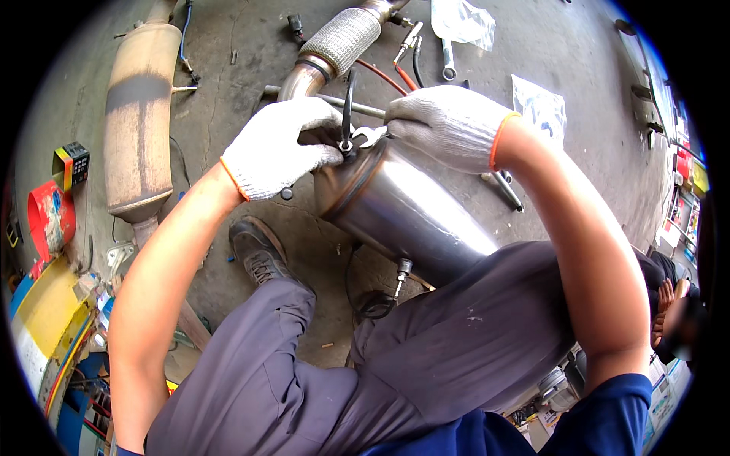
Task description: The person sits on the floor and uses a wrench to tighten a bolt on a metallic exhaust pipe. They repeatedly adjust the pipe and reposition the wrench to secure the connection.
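Observation:
A shiny metal exhaust canister (pixel 426 209) lies slanted between my legs, with a sensor (pixel 347 146) on a black cable standing up from its upper end. My left hand (pixel 277 148), in a white knit glove, curls in from the left with thumb and fingertips closed around the sensor's base. From the other side my gloved right hand (pixel 449 128) grips an open-end wrench (pixel 370 137); its jaw is beside the sensor, and its handle is hidden in the fingers. A second sensor (pixel 404 267) sits lower on the canister. Ahead is a braided flex pipe (pixel 342 39).
An old, rusty exhaust canister (pixel 138 114) lies at left. Beyond my right hand are another wrench (pixel 448 59), plastic bags (pixel 538 110), and a dark-tipped metal tool (pixel 503 190). A red container (pixel 52 219) stands far left. Another person's hand (pixel 668 308) shows at right.

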Motion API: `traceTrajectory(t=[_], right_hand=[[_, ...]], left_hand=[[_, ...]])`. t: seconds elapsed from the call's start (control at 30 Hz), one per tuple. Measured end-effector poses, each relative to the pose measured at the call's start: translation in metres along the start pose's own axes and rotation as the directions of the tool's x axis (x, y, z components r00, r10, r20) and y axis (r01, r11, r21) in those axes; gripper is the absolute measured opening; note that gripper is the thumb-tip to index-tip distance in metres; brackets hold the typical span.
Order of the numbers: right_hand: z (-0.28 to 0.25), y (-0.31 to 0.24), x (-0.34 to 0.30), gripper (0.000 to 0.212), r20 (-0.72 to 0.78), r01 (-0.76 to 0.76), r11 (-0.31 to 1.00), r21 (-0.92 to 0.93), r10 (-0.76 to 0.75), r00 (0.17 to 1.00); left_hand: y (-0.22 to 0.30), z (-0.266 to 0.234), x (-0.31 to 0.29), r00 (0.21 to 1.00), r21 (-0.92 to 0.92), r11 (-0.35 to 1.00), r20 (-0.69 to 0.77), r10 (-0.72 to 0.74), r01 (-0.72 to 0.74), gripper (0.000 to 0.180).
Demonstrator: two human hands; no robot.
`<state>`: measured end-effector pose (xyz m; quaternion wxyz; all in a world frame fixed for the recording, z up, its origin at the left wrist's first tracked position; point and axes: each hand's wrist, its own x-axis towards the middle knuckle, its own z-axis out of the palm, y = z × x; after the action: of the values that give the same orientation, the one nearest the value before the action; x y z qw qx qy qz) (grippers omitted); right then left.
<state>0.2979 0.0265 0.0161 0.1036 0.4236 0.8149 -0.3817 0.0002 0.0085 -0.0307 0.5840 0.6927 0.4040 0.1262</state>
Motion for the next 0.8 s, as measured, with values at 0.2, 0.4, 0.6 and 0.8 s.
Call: traceTrajectory(t=[0.2, 0.4, 0.6, 0.8], right_hand=[[0.011, -0.007, 0.022, 0.038, -0.094, 0.044, 0.991, -0.127, -0.056, 0.994], [0.02, 0.0, 0.033, 0.032, -0.249, 0.173, 0.962, -0.21, -0.223, 0.943], [0.028, -0.001, 0.043, 0.025, -0.291, 0.229, 0.948, -0.219, -0.288, 0.913], [0.03, -0.006, 0.048, 0.028, -0.179, 0.208, 0.967, -0.151, -0.233, 0.956]], left_hand=[[0.0, 0.0, -0.016, 0.994, -0.14, 0.986, -0.05, -0.1, 0.092, 0.039], [0.004, 0.001, -0.008, 0.995, -0.061, 0.995, -0.049, -0.085, 0.082, 0.045], [0.004, 0.003, -0.004, 0.998, -0.035, 0.998, -0.044, -0.044, 0.042, 0.048], [0.0, 0.004, -0.004, 0.998, 0.036, 0.999, -0.062, 0.016, -0.014, 0.044]])
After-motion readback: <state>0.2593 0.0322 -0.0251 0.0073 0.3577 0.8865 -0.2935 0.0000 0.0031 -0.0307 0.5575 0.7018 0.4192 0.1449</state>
